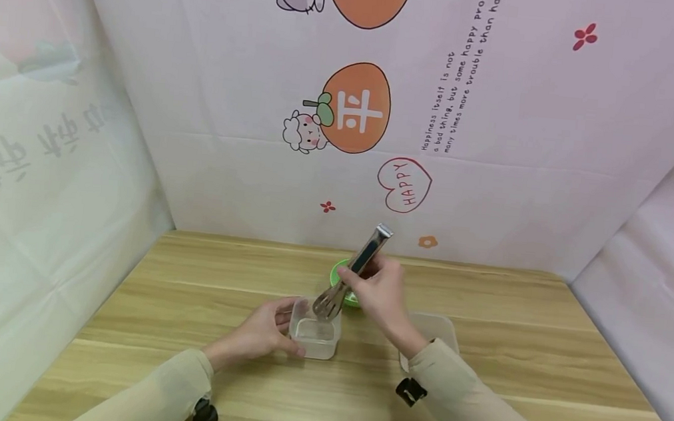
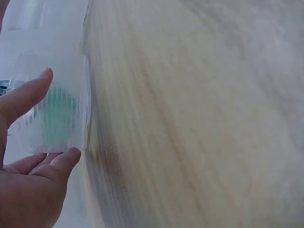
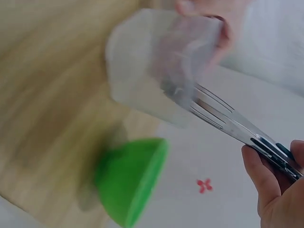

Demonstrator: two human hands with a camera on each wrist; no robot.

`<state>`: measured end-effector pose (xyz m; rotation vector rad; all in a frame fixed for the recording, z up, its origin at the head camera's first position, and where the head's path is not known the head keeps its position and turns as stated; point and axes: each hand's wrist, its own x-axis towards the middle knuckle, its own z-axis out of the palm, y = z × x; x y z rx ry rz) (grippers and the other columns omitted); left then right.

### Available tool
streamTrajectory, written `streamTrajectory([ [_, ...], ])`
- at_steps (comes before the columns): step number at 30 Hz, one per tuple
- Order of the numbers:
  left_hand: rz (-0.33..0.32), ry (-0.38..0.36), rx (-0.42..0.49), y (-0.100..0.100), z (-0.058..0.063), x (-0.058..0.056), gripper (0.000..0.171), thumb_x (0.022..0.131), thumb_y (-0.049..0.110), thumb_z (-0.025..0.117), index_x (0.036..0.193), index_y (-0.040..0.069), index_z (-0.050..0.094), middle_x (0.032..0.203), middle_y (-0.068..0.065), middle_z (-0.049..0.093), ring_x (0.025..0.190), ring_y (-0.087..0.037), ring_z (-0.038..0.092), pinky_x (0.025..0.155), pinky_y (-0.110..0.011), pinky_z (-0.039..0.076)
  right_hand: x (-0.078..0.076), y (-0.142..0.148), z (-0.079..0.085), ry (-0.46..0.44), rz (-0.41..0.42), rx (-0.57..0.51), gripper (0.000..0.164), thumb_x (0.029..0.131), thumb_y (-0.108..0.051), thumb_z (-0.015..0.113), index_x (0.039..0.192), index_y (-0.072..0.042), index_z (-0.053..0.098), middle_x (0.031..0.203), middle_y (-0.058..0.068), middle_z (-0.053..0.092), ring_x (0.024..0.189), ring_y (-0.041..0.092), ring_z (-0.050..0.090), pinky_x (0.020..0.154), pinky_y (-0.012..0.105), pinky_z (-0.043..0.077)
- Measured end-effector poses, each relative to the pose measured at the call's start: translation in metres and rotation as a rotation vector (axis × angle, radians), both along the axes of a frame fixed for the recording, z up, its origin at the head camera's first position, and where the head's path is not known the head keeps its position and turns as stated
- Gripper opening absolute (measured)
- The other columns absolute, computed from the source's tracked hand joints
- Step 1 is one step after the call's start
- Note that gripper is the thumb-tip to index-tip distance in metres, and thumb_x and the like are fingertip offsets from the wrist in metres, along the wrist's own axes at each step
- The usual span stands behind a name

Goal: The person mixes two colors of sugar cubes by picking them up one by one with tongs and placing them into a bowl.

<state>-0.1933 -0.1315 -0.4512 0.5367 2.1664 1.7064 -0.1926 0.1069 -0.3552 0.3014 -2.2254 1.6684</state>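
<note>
My left hand [image 1: 260, 332] grips a small clear plastic container [image 1: 319, 349] from its left side, thumb at the near wall and fingers round the far one. In my right hand [image 1: 383, 298] is a pair of metal tongs [image 1: 371, 252] with dark grip panels, slanting down to the left. Their slotted heads [image 1: 327, 303] reach into the container's opening. In the right wrist view the tongs [image 3: 237, 130] look nearly closed, and their tips blur behind the container's wall. A green bowl [image 3: 126, 175] stands close behind, partly hidden by my right hand in the head view.
Another clear container [image 1: 445, 330] sits on the wooden table [image 1: 510, 359], partly covered by my right wrist. Printed white cloth [image 1: 494, 204] rises along the table's back edge, with more cloth [image 1: 42, 211] at the left side.
</note>
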Motion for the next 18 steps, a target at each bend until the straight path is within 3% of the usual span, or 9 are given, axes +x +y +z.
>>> streamTrajectory([
  [8,0.004,-0.012,-0.006,-0.001,0.0,0.0,0.104,0.074,-0.004,0.093,0.158,-0.012,0.032,0.157,-0.028,0.046,0.143,-0.045,0.046,0.117,-0.045,0.043,-0.01,0.027,0.025,0.035,-0.019,-0.137,0.013,0.091,0.002,0.08,0.094,0.006,0.068,0.084,0.018,0.071,0.072,0.024,0.071,0.066,0.036,0.067],
  [13,0.011,-0.021,-0.007,0.0,0.0,0.0,0.105,0.072,-0.006,0.092,0.158,-0.012,0.032,0.157,-0.027,0.046,0.144,-0.045,0.045,0.117,-0.042,0.043,-0.024,0.043,0.025,0.039,-0.098,-0.132,0.013,0.091,0.0,0.08,0.092,0.007,0.069,0.082,0.017,0.07,0.07,0.019,0.07,0.066,0.039,0.067],
  [18,0.014,-0.014,-0.016,0.001,0.001,0.0,0.105,0.071,-0.006,0.093,0.157,-0.012,0.033,0.157,-0.026,0.047,0.143,-0.045,0.046,0.117,-0.042,0.043,-0.038,0.054,0.017,0.025,-0.148,-0.091,0.015,0.093,-0.004,0.079,0.092,0.006,0.069,0.083,0.018,0.07,0.069,0.022,0.069,0.066,0.042,0.067],
])
